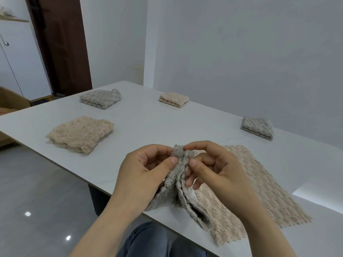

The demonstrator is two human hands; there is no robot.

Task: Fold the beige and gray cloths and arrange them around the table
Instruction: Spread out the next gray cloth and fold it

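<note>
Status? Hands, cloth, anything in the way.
Gripping: left hand and right hand pinch gray cloth top edge, lifted. Next: unfolded beige cloth flat on table. Four folded cloths set out. Nothing in the way.

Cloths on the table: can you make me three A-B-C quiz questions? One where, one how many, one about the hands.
1. Where is the unfolded beige cloth? A. floor B. table C. chair
2. How many folded cloths lie there? A. two B. four C. six
3. What do the left hand and right hand do to the gray cloth? A. pinch it B. drop it C. ignore it
Answers: B, it lies flat on the tabletop; B, two gray and two beige; A, both pinch its top edge.
</note>
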